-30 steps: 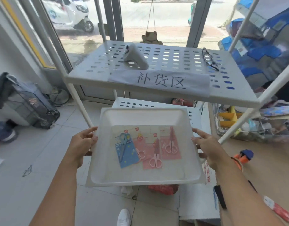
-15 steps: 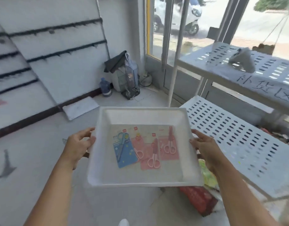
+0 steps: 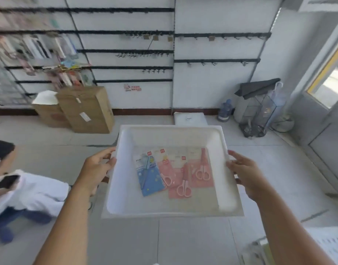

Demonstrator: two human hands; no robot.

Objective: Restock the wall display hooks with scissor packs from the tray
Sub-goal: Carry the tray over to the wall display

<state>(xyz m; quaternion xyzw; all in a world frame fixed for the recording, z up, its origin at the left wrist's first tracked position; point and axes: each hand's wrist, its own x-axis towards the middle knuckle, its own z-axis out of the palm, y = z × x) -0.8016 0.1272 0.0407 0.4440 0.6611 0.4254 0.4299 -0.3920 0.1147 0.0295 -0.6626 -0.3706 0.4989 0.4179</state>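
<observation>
Far left: stocked wall section, blurred; a second person (image 3: 21, 190) crouches at the near left edge; 2 cardboard boxes (image 3: 84, 109) stand against the wall.

Left hand (image 3: 96, 169) grips the left rim of the white tray (image 3: 124, 188), thumb on top, fingers curled under, clamped on the rim; tray held level, roughly centre of view.

In the tray: 4 scissor packs lying flat and overlapping; 1 blue pack (image 3: 150, 176) at left, 3 pink packs (image 3: 185, 175) to its right; none removed.

Right hand (image 3: 245, 177) clamped on the right rim likewise.

Far wall ahead: black rails with mostly bare display hooks (image 3: 145, 53); well apart from the tray.

Step in hand, as judged: carrying the tray to the wall; hanging not yet begun. Next move calls for closing on the hooks, freeing 1 hand while the other supports the tray, then threading a pack's hang-hole onto a hook.

Versus 0.5 s ago: view has swung left; window and perforated shelf gone from frame, hook wall now faced; grip and pack layout unchanged.
</observation>
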